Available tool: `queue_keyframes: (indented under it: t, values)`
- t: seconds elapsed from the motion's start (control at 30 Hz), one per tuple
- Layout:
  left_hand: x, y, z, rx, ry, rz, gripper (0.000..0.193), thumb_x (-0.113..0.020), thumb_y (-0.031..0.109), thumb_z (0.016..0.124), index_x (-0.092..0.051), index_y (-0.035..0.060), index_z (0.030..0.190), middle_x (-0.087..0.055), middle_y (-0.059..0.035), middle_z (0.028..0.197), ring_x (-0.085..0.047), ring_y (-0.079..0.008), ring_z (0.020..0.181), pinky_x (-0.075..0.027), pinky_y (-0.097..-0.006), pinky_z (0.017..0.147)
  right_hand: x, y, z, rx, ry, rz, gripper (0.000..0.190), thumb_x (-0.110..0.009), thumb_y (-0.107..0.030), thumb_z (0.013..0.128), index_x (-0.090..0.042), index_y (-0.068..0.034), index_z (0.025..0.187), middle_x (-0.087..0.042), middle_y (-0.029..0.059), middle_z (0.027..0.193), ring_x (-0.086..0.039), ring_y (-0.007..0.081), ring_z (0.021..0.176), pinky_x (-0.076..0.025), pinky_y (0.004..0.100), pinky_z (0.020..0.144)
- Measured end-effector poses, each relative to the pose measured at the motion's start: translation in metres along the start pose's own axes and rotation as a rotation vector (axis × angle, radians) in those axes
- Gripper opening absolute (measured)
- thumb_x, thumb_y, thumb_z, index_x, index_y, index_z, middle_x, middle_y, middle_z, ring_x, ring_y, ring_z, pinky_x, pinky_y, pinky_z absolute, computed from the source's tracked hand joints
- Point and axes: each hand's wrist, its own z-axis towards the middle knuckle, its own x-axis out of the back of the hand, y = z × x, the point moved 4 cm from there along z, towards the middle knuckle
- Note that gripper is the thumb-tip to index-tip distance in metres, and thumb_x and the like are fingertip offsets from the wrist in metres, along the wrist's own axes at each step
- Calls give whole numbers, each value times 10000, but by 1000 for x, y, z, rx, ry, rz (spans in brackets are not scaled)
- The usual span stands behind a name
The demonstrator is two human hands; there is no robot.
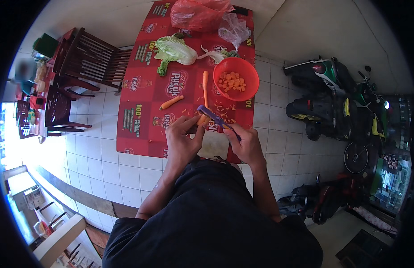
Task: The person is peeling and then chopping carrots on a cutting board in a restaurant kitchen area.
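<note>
My left hand (184,135) grips a carrot (202,120) over the near part of the table. Laid across that carrot is a purple vegetable peeler (213,117), its handle held in my right hand (245,140). A pale cutting board (213,144) lies below both hands, partly hidden by them. Farther up the tablecloth are a long thin carrot (205,85) and a short carrot (171,102). Orange peelings (223,109) are scattered beside the hands. Sliced carrot rounds (231,81) sit in a red plastic bowl (252,72) at the right.
Chinese cabbage (176,50) and a loose leaf (213,54) lie farther back, before a red plastic bag (198,15) and a clear bag (234,30). A wooden chair (96,57) stands left. Motorcycles (314,117) are parked right. A person (26,77) is at the far left.
</note>
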Motion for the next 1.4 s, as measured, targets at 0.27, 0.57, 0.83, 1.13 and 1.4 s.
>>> queue_keyframes:
  t: [0.27,0.57,0.83,1.13,1.4]
  values:
    - [0,-2,-8,56,7,-75,226,-774,76,863,-760,-47,1052,-723,-118,800,-716,-153,677,-552,-266,626,3,33,12,-122,116,-160,265,-638,-234,1010,-628,-19,857,-559,179,572,-587,377,501,-434,455,501]
    - [-2,-32,0,386,-76,-411,286,-682,182,995,-731,-87,1080,-723,-78,813,-684,-110,689,-549,-248,633,-1,4,0,-84,56,50,291,-608,-234,1030,-727,27,984,-696,133,698,-672,213,567,-486,325,559]
    - [-15,-38,-3,494,-118,-761,327,-552,239,1072,-682,-60,1068,-691,-79,854,-642,-117,681,-520,-252,593,-13,5,-9,68,109,126,274,-618,-226,1032,-691,27,1106,-646,148,689,-637,246,538,-465,352,522]
    - [-8,-8,-14,311,-150,-285,402,-418,294,1115,-626,-21,979,-616,-74,632,-563,-95,474,-426,-254,441,-8,-5,-9,26,32,44,288,-638,-224,1017,-681,32,1142,-680,186,736,-685,294,585,-497,379,535]
    - [-7,-2,-16,244,-99,-255,416,-411,282,1114,-624,-34,946,-574,-63,552,-568,-110,448,-423,-264,424,-1,10,-1,-9,187,-70,251,-639,-215,1011,-694,23,1068,-646,179,671,-653,311,527,-475,395,495]
